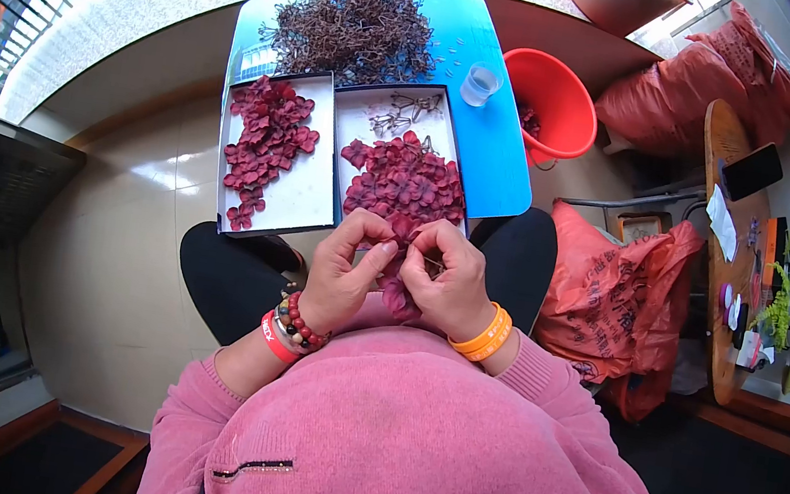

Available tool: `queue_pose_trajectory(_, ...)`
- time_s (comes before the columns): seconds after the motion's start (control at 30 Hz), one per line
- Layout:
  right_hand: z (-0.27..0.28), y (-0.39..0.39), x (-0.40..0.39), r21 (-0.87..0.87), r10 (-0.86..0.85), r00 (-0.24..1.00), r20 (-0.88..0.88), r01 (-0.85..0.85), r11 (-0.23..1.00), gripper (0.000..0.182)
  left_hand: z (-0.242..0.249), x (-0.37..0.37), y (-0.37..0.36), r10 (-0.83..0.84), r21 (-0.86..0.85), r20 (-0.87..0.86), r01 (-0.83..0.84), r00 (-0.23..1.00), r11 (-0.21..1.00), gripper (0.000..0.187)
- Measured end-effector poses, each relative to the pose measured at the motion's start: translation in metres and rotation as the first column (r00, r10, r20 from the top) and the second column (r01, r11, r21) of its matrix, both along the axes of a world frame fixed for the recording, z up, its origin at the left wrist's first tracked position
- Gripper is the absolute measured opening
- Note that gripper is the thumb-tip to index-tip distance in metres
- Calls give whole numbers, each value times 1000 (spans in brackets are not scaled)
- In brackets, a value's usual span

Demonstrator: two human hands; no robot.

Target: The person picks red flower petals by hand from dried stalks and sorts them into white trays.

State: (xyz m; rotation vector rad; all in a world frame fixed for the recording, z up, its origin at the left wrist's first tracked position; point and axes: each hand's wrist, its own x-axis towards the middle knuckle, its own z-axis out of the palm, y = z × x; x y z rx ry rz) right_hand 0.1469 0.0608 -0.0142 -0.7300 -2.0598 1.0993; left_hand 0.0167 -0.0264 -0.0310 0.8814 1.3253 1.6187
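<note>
My left hand (pixel 348 269) and my right hand (pixel 452 279) meet in front of my chest, fingers pinched on a dark red artificial flower (pixel 399 300). Part of the flower hangs below my fingertips; the exact grip point is hidden by the fingers. Just beyond my hands, a shallow white box (pixel 357 118) holds a heap of dark red fabric flowers (pixel 407 180) and a few thin brown stems (pixel 404 112). To its left, another white box (pixel 305 196) contains more loose red petal pieces (pixel 266 143).
A blue table (pixel 499 151) bears a tangled pile of brown stems (pixel 353 27) and a clear plastic cup (pixel 479 85). Right of it are a red bucket (pixel 567 99) and red plastic bags (pixel 606 287). A round wooden board (pixel 716 262) with a phone (pixel 753 172) stands farther right.
</note>
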Motion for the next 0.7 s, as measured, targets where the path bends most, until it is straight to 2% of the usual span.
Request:
queue_pose_trajectory(0.1, 0, 0, -1, 61, -2, 1000, 1, 2, 998, 13, -3, -1, 2, 12, 52, -60, -9, 998, 999, 6)
queue_pose_trajectory(0.33, 4, 2, -1, 64, 99, 994, -34, -97, 993, 14, -2, -2, 0, 67, 169, -216, -30, 974, 985, 15)
queue_pose_trajectory(0.43, 6, 1, 0, 69, 91, 995, -36, -88, 994, 15, 4, 0, -2, 133, 183, -343, -72, 930, 980, 17)
queue_pose_trajectory(0.53, 8, 0, 0, 152, 91, 993, -69, -80, 985, 17, 3, -4, 3, 296, 416, -612, -20, 733, 909, 20)
queue_pose_trajectory(0.6, 9, 1, 1, 213, 117, 989, -91, -95, 972, 18, 5, -7, 4, 308, 441, -647, 13, 697, 897, 23)
queue_pose_trajectory(0.7, 11, 1, 3, 193, 115, 986, -122, -90, 977, 20, 7, -8, 2, 328, 464, -692, 49, 643, 884, 25)
